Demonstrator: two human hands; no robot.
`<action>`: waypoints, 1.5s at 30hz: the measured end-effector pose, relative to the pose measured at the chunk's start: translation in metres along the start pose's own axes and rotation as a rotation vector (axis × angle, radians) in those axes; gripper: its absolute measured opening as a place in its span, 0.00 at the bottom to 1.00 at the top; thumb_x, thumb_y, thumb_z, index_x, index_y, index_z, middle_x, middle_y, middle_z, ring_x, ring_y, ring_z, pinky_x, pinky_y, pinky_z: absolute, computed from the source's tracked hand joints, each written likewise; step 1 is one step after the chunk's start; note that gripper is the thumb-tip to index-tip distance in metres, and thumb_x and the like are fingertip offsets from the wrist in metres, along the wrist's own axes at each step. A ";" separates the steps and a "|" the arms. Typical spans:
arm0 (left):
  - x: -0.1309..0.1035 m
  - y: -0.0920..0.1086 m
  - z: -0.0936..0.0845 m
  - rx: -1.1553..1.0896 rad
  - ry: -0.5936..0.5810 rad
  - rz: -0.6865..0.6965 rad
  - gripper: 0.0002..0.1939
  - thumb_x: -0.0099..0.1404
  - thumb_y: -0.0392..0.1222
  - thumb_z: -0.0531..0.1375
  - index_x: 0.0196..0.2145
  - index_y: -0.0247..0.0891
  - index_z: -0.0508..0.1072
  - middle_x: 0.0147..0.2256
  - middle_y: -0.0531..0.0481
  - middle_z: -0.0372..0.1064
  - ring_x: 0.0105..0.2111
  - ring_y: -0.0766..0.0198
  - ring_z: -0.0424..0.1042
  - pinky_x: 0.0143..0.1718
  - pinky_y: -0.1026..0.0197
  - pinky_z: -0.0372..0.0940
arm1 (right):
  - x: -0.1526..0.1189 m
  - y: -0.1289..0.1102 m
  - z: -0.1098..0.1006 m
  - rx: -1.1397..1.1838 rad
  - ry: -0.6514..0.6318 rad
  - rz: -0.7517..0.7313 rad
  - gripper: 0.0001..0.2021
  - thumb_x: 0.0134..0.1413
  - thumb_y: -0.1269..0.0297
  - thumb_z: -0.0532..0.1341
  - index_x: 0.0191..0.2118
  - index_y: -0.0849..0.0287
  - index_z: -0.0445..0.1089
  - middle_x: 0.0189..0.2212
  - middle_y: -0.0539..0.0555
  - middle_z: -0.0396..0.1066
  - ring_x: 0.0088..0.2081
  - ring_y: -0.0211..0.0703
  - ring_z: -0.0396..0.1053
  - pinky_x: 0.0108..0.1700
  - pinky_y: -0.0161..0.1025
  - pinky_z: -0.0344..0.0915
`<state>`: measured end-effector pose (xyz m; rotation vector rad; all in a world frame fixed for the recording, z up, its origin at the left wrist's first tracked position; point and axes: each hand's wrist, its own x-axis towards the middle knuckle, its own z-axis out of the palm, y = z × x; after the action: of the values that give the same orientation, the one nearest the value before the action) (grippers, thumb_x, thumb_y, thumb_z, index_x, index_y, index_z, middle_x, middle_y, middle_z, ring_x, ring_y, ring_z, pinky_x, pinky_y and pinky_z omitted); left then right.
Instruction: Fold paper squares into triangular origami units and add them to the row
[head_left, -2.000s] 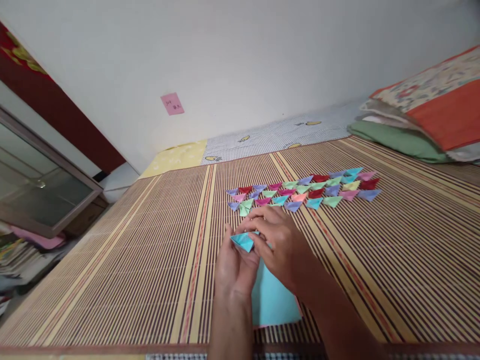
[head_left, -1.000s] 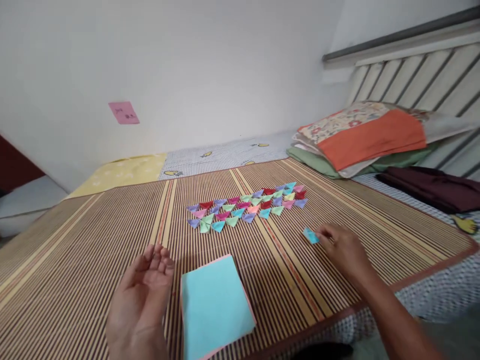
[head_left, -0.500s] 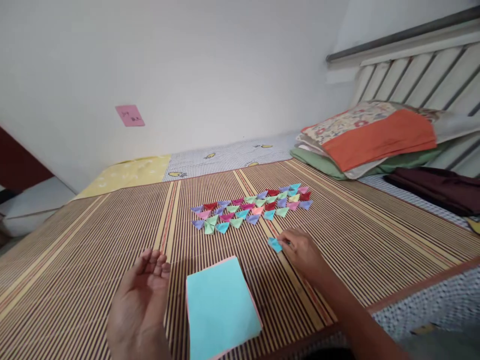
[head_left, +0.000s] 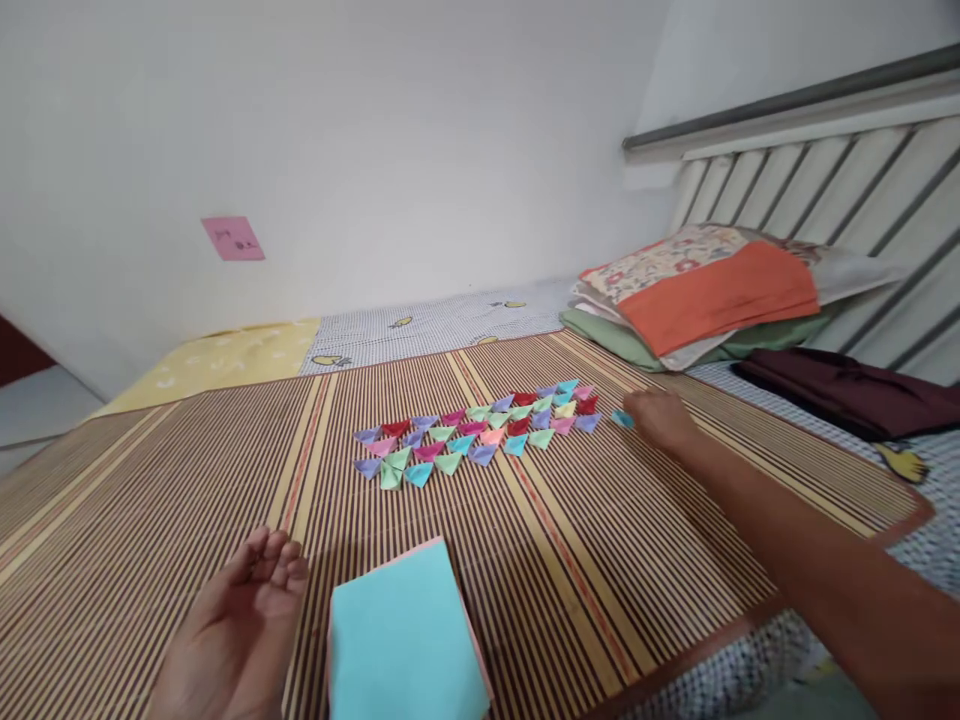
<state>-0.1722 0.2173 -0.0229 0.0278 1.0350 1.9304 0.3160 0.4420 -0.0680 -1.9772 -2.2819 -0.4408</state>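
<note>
I log the right hand [head_left: 661, 420] right of centre in the frame, fingers drawn together and clamped on a small blue folded paper [head_left: 622, 418], which sticks out at the left of the fingertips. The piece is near the right end of the rows of folded papers [head_left: 492, 437]; I cannot tell whether it touches the striped mat [head_left: 225, 490] or is just above it. The rows slant across mid-frame in lilac, green, red, pink, yellow and blue (one green piece at lower left looks bulkier than its neighbours). My view puts the left hand [head_left: 240, 615] at lower left, palm up, fingers loosely curled and apart from the paper stack [head_left: 409, 640] at bottom centre, whose top sheet is light blue with pink edges showing below. At upper right I note an orange pillow [head_left: 724, 300] and a dark folded cloth [head_left: 840, 388].
</note>
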 end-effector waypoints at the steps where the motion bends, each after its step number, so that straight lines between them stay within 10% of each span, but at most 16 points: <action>1: 0.002 0.000 -0.001 0.002 0.019 -0.007 0.09 0.64 0.28 0.56 0.37 0.38 0.73 0.33 0.50 0.71 0.28 0.67 0.73 0.28 0.68 0.75 | 0.005 0.002 0.003 -0.017 -0.015 -0.011 0.15 0.64 0.77 0.52 0.37 0.65 0.76 0.39 0.68 0.79 0.42 0.54 0.71 0.41 0.45 0.52; 14: 0.004 -0.008 0.007 -0.090 0.127 -0.104 0.10 0.67 0.28 0.55 0.35 0.34 0.75 0.33 0.47 0.71 0.28 0.68 0.74 0.28 0.69 0.75 | 0.031 0.004 0.031 -0.154 -0.102 -0.085 0.15 0.67 0.59 0.63 0.54 0.61 0.71 0.53 0.58 0.72 0.51 0.51 0.73 0.53 0.54 0.71; 34: -0.002 -0.010 0.010 0.044 0.040 -0.070 0.07 0.65 0.29 0.56 0.36 0.37 0.73 0.33 0.49 0.70 0.29 0.66 0.73 0.27 0.67 0.73 | 0.034 0.000 0.041 -0.118 -0.081 -0.056 0.14 0.67 0.60 0.63 0.53 0.62 0.72 0.52 0.58 0.73 0.51 0.51 0.73 0.53 0.54 0.71; 45: 0.011 -0.004 -0.008 -0.016 0.008 -0.056 0.09 0.64 0.29 0.56 0.39 0.37 0.73 0.35 0.47 0.71 0.30 0.65 0.73 0.28 0.66 0.74 | 0.022 0.030 0.037 0.179 0.024 0.258 0.15 0.68 0.60 0.62 0.56 0.59 0.70 0.55 0.59 0.71 0.51 0.50 0.73 0.52 0.52 0.73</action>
<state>-0.1787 0.2209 -0.0351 -0.0173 1.0151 1.8896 0.3463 0.4767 -0.0930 -2.1197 -1.9382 -0.2268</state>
